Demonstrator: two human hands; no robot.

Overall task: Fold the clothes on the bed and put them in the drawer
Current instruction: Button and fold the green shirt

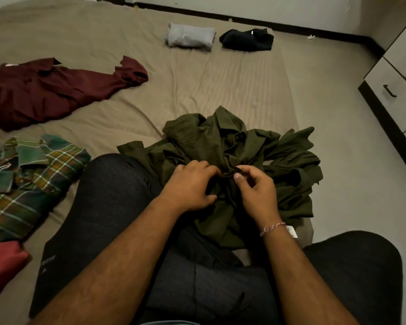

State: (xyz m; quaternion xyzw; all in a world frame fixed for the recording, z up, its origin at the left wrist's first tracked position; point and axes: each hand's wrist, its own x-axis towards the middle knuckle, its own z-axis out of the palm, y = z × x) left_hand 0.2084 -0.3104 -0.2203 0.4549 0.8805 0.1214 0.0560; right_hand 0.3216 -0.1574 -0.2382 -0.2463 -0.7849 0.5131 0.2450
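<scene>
**Two hands working a crumpled olive shirt on the bed**

Two hands meet on the olive-green shirt (242, 156), which lies bunched in a heap on the bed (197, 85), just beyond the person's crossed legs in dark trousers (113, 198). The left hand (190, 186) lies palm down on the cloth with its fingers curled into the folds. The right hand (256, 191), a red-and-white thread bracelet (272, 228) on its wrist, has its fingers bent and pinches a small ridge of the fabric between thumb and fingertips. Both hands grip the same bunched middle of the shirt, close together.

Left of the olive shirt, a green and yellow plaid shirt (31, 181) lies spread beside the person's knee. Nearer the camera than that, at the picture's edge, shows a corner of red cloth (2, 266). Beyond the plaid shirt, a maroon shirt (54, 90) lies loosely spread. Far beyond the olive shirt, near the bed's far edge, sit two folded garments side by side: a light grey one (190, 36) and a black one (246, 39).

A wrinkled tan sheet covers the bed. Right of the olive shirt, off the bed, is grey floor (352, 160), and past it a pale drawer unit (399, 90) with a dark handle (389, 91), its drawers closed. A dark skirting (291, 26) runs along the pale wall beyond the bed.
</scene>
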